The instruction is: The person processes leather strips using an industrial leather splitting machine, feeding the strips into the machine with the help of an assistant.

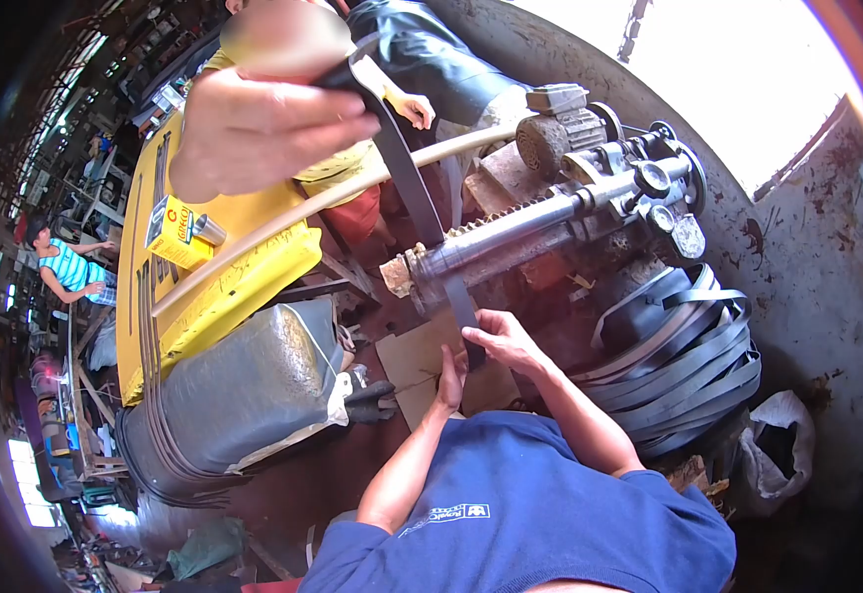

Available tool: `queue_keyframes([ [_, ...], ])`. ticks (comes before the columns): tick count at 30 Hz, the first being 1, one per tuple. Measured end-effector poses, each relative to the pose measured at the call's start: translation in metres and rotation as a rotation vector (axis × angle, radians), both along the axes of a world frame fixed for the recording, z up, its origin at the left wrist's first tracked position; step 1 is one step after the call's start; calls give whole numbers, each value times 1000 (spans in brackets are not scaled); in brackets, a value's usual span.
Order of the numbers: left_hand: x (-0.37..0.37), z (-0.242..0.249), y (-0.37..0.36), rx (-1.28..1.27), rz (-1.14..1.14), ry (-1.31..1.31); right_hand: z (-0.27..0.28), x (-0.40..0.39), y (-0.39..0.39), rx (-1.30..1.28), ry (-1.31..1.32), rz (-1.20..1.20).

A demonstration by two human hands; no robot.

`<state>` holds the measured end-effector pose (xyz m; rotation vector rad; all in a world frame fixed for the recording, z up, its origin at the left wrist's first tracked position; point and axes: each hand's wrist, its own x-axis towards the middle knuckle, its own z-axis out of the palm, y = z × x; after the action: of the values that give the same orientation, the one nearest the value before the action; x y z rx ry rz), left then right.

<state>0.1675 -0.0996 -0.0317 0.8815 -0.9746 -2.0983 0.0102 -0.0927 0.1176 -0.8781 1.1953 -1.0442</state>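
Observation:
A long flat black strap (407, 178) runs down past the roller end of a machine (491, 232) to my two hands. My right hand (506, 341) pinches it between thumb and fingers just below the machine. Beside it, slightly lower and to the left, my left hand (451, 381) is closed on the strap's lower part, its fingers pointing up. At the strap's upper end, a co-worker's large, blurred hand (263, 128), close to the camera, grips it. Where the strap crosses the rollers is partly hidden.
Coiled black straps (689, 356) lie at right, near a white sack (777, 445). A yellow-covered table (244, 316) at left carries a yellow box (179, 232), a metal cup (211, 229) and dark strips. A black-wrapped bundle (244, 376) and long pole (343, 188) are nearby.

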Motion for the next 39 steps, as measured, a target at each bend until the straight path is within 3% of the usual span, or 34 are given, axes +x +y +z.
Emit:
queue_keyframes([
  [2,-4,-4,6,-79,75,38,6,0,-7,36,-2,-30],
  [3,0,24,7,-287,-109,56,2,0,-10,16,-15,-41],
  [8,1,44,9,-242,-96,-76,-21,1,-16,-66,22,-199],
  [12,3,73,6,-241,-27,-115,-57,-8,1,-71,-3,-81],
  [13,3,115,5,-269,-49,-186,-48,-9,12,71,-103,-10],
  [17,1,131,-6,-155,-49,-10,-87,1,41,-31,20,11],
  [21,-5,153,-22,-106,-46,65,-69,-2,61,14,118,127],
  [24,-7,139,-31,-128,3,64,-47,1,63,-78,142,108],
  [28,1,87,-31,28,45,57,-37,3,55,-59,-148,51],
  [31,9,66,-19,71,-151,84,-14,5,42,-38,-264,5],
  [32,13,60,-15,87,-230,108,-13,6,35,-76,-221,-19],
  [34,7,54,6,131,-82,24,-16,7,22,-139,-91,-78],
  [35,6,57,13,49,-103,46,0,5,19,-47,-161,-52],
  [39,8,55,20,-176,-241,120,-6,8,5,-89,-250,-116],
])
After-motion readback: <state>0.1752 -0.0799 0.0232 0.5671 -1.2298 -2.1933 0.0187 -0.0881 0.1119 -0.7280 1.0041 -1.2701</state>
